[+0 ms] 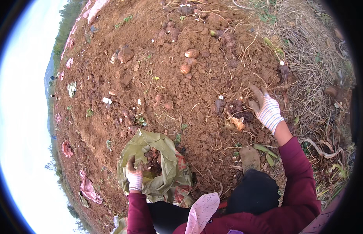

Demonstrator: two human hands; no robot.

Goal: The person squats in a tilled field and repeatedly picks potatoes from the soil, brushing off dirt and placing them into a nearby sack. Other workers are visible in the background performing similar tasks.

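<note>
My left hand [135,172], in a striped work glove with dirty fingers, is at the left rim of a green woven sack [167,149]. Whether its fingers grip the rim I cannot tell. Inside the sack lie several brown tubers [153,158]. My right hand [264,106], gloved alike, reaches over the soil with thumb and fingers apart and nothing seen between them. Just left of it lies a clump of dark, rooty tubers [235,108], with a torn orange-brown piece [238,123] below. Farther up, several peeled-looking tubers [185,69] rest on the soil.
More tubers [171,31] and loose roots are scattered over the reddish soil. Dry grass [304,73] borders it on the right. Pink sacks [89,187] lie at the left. A flat brown piece [249,158] and green stalks [265,150] are near my dark-clad knee.
</note>
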